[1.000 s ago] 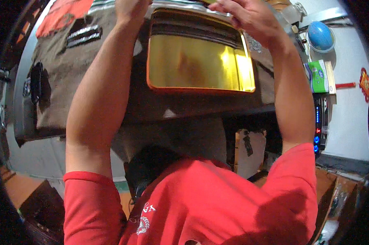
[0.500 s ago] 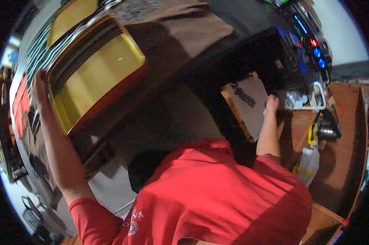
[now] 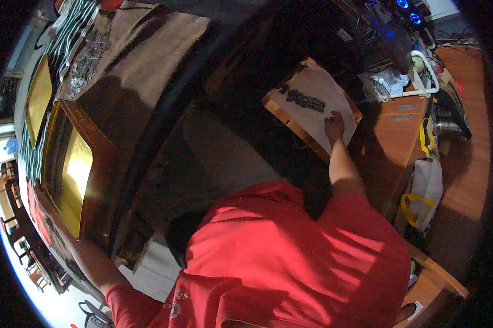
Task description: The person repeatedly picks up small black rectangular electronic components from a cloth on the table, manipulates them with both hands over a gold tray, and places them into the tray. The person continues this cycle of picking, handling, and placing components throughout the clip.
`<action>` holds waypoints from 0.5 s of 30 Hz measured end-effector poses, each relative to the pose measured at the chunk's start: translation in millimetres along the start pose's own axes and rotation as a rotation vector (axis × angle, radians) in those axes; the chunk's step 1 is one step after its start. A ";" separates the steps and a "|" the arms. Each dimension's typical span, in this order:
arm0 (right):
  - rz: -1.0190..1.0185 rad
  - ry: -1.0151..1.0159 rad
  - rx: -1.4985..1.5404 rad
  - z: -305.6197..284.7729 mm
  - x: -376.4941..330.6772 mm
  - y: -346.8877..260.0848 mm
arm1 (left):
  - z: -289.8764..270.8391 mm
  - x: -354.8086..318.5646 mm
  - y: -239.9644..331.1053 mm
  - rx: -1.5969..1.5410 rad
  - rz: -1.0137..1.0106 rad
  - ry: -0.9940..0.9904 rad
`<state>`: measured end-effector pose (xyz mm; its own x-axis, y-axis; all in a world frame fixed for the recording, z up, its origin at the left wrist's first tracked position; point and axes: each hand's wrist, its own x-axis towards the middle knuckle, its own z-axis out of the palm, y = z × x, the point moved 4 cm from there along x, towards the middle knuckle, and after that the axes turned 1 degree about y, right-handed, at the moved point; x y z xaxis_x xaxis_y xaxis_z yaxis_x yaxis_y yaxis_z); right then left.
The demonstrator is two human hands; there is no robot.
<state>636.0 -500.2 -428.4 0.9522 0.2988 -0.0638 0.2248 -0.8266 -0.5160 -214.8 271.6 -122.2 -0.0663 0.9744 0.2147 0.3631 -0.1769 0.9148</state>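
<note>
My left hand (image 3: 44, 199) grips the outer left edge of a gold-lined tray (image 3: 97, 131) with reddish-brown sides. The tray stands tilted, and bright light reflects off its inside. My left fingers are dim and partly hidden by its rim. My right hand (image 3: 334, 127) rests over a pale-topped board (image 3: 318, 82) with brown edges, its fingers a little apart and nothing visible in them. Next to those fingertips, a cluster of dark, flat pieces (image 3: 306, 101) lies on the board; their kind is too small to tell.
A second gold panel (image 3: 39, 101) lies at the far left on striped cloth. Grey shiny pieces (image 3: 88, 63) are spread beside a brown cloth (image 3: 142, 49). At right are a wooden drawer unit (image 3: 402, 123), a clear plastic bag (image 3: 385, 85), and a white bag with yellow handles (image 3: 425, 188).
The gold-lined tray has shifted left and tilted further, with my left hand on its edge. My right hand has moved from the board's right edge onto its top, near the dark pieces.
</note>
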 end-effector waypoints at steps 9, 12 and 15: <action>-0.224 -0.091 -0.098 11.7 34.3 -37.1 | -8.1 -3.8 -3.3 0.043 -0.011 0.085; -0.347 -0.061 -0.273 11.7 38.6 -47.2 | -11.6 -6.3 -6.7 0.051 -0.021 0.099; -0.377 -0.035 -0.339 12.8 40.3 -52.4 | -14.8 -8.7 -10.9 0.061 -0.025 0.114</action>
<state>660.0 -438.7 -415.0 0.7855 0.6175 0.0421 0.6119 -0.7645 -0.2030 -231.9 262.9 -128.9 -0.1798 0.9559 0.2323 0.4156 -0.1402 0.8987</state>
